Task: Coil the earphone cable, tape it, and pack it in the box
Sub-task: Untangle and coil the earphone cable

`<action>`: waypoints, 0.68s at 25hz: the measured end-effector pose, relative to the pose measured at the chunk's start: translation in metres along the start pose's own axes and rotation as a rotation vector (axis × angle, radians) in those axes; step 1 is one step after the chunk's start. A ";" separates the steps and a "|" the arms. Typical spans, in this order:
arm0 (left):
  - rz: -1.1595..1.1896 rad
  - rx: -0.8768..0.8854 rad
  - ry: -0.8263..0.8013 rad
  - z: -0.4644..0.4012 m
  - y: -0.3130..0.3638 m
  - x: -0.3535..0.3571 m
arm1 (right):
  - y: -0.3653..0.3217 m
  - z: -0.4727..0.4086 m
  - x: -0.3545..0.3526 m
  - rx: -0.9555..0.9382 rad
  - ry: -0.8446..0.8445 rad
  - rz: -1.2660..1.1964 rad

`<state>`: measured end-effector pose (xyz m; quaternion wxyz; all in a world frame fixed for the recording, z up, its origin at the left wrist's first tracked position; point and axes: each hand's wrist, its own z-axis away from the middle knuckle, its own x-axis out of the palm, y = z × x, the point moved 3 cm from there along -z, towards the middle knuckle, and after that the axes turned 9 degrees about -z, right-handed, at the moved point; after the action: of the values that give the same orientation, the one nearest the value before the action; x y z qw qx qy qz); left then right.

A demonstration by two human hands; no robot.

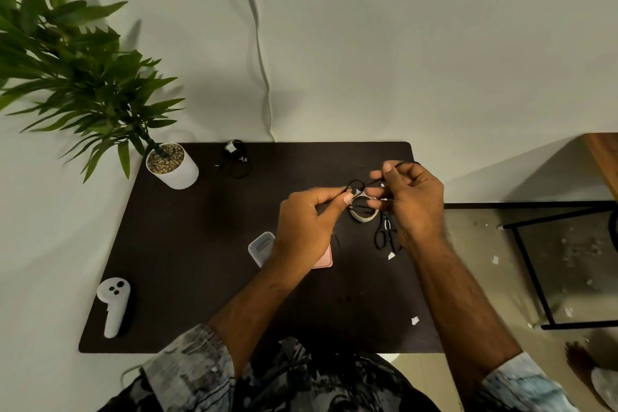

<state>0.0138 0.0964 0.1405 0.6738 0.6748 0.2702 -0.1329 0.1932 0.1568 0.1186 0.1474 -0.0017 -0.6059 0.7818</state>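
Cable [356, 181], pinched between fingers [346, 199]: thin, black, matt.
Tape roll [364, 215], beneath fingertips: pale, translucent.
Box [259, 247], near left wrist: clear glossy plastic.
Table [200, 244]: dark, matt.

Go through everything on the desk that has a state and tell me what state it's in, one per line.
Earphone cable: partly coiled, held by both hands.
Left hand: pinches the cable.
Right hand: grips the cable.
Tape roll: flat on desk.
Scissors: lying unused.
Clear box: on desk, partly hidden.
Second earphone: bundled, taped.
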 end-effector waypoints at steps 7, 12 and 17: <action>0.267 -0.062 0.132 -0.005 -0.001 -0.006 | 0.004 -0.003 -0.001 0.085 -0.014 0.116; 0.173 -0.128 0.085 -0.013 -0.005 -0.016 | 0.002 -0.006 -0.004 0.139 0.032 -0.078; 0.258 -0.188 0.105 -0.018 -0.016 -0.026 | -0.004 -0.013 -0.010 0.140 0.139 -0.283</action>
<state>-0.0196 0.1085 0.1418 0.7303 0.6440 0.2274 0.0161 0.2060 0.1676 0.1173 0.2973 0.0396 -0.5326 0.7915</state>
